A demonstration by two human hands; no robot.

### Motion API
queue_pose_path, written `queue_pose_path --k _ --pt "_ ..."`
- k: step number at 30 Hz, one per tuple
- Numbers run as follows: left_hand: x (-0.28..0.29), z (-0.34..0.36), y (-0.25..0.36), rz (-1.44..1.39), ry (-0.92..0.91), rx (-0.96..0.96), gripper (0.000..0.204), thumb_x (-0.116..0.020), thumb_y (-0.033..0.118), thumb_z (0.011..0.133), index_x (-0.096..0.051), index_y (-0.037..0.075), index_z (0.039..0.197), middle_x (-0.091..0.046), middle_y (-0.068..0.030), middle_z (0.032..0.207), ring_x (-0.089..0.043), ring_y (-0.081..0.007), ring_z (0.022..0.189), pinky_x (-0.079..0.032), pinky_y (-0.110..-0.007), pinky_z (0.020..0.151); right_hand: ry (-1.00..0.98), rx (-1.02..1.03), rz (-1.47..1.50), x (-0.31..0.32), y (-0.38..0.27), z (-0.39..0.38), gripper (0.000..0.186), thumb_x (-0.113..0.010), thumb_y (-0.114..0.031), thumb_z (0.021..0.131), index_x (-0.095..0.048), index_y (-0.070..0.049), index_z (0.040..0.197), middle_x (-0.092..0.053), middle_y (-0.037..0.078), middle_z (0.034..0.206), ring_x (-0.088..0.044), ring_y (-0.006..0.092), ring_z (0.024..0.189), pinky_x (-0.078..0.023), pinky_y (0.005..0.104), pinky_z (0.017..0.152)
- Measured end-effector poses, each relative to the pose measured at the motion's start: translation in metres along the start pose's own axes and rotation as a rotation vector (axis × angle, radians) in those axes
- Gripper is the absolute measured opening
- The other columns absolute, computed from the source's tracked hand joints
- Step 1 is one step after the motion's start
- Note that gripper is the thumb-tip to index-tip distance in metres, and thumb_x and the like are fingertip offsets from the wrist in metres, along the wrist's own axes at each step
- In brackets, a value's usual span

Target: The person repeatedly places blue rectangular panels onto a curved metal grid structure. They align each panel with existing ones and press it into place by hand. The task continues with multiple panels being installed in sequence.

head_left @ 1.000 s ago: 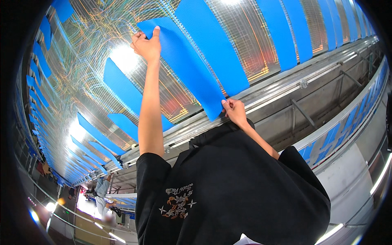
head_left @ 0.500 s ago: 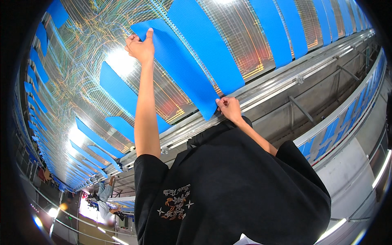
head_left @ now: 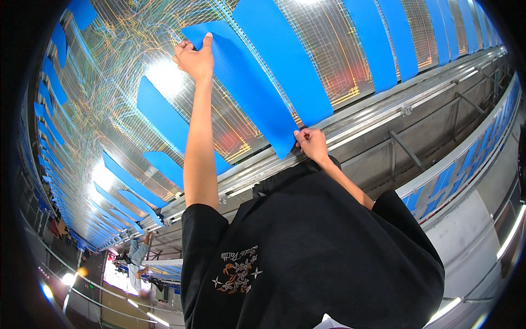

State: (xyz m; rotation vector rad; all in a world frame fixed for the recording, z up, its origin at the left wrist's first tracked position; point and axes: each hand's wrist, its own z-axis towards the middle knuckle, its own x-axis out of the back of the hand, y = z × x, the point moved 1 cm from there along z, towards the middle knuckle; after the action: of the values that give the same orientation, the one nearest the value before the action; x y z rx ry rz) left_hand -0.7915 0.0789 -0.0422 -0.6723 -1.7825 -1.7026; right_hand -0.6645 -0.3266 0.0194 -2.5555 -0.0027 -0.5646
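Observation:
A long blue fabric piece (head_left: 249, 85) slants across the shiny table, partly lifted at its ends. My left hand (head_left: 196, 59) pinches its far-left edge, with the thumb on top and the fingers curled under. At the near end, my right hand (head_left: 312, 144) pinches the right edge close to the tip, which hangs over the metal rail. Another blue fabric piece (head_left: 285, 63) lies flat just to the right, with a narrow gap between the two. To the left, a shorter blue piece (head_left: 159, 112) is partly hidden behind my left forearm.
The long table (head_left: 323, 41) has a reflective surface covered in coloured printed lines. More blue pieces lie along it in rows. A metal rail (head_left: 378, 114) edges the near side. A second table (head_left: 438, 178) with blue pieces stands at right. Another person (head_left: 136, 263) is at lower left.
The view has shifted slightly, so the table and hands sit a little differently in the picture. Both hands keep their pinch on the blue fabric piece.

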Motion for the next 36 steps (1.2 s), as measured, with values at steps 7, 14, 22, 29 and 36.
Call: queue_pose_path --k 7,14,22,29,36 --pt "0.002 -0.001 0.003 0.019 -0.013 -0.007 0.057 -0.091 0.044 0.077 -0.054 0.003 0.062 -0.057 -0.0110 0.122 -0.045 -0.0347 0.118 -0.033 -0.057 0.106 -0.022 -0.011 0.003 0.003 -0.005 -0.001 0.034 -0.070 -0.024 0.103 -0.075 0.003 0.082 -0.073 0.007 0.066 -0.065 0.0120 0.051 -0.051 0.0316 0.052" --pt "0.006 -0.006 0.007 0.168 -0.018 -0.064 0.060 -0.088 0.046 0.081 -0.072 -0.008 0.102 -0.055 -0.0131 0.128 -0.045 -0.0370 0.124 -0.035 -0.061 0.107 0.006 -0.002 0.024 0.002 -0.008 -0.001 0.036 -0.073 -0.028 0.100 -0.075 -0.002 0.075 -0.069 0.008 0.061 -0.063 0.0190 0.052 -0.048 0.0376 0.056" --pt "0.022 -0.020 0.037 0.501 0.074 -0.591 0.076 -0.066 0.044 0.102 -0.040 0.006 0.161 -0.038 -0.0247 0.163 -0.036 -0.0446 0.149 -0.024 -0.063 0.122 0.052 0.022 -0.021 0.001 -0.002 0.001 0.039 -0.075 -0.030 0.098 -0.071 0.000 0.073 -0.063 0.012 0.059 -0.059 0.0203 0.052 -0.044 0.0398 0.056" --pt "0.024 -0.138 0.016 0.358 -0.472 -0.734 0.075 -0.053 0.046 0.106 -0.037 -0.002 0.161 -0.028 -0.0251 0.171 -0.023 -0.0444 0.160 -0.013 -0.063 0.129 0.000 0.052 -0.024 0.002 0.008 0.005 0.039 -0.074 -0.029 0.101 -0.070 0.001 0.075 -0.054 0.000 0.056 -0.044 0.0076 0.053 -0.036 0.0337 0.051" --pt "0.053 -0.329 -0.015 0.448 -0.870 -0.892 0.079 -0.059 0.050 0.102 -0.038 0.003 0.162 -0.030 -0.0170 0.172 -0.025 -0.0386 0.160 -0.016 -0.060 0.129 -0.030 -0.010 0.074 0.008 0.008 0.005 0.035 -0.076 -0.030 0.098 -0.076 0.003 0.087 -0.062 0.006 0.060 -0.053 0.0104 0.054 -0.042 0.0349 0.053"
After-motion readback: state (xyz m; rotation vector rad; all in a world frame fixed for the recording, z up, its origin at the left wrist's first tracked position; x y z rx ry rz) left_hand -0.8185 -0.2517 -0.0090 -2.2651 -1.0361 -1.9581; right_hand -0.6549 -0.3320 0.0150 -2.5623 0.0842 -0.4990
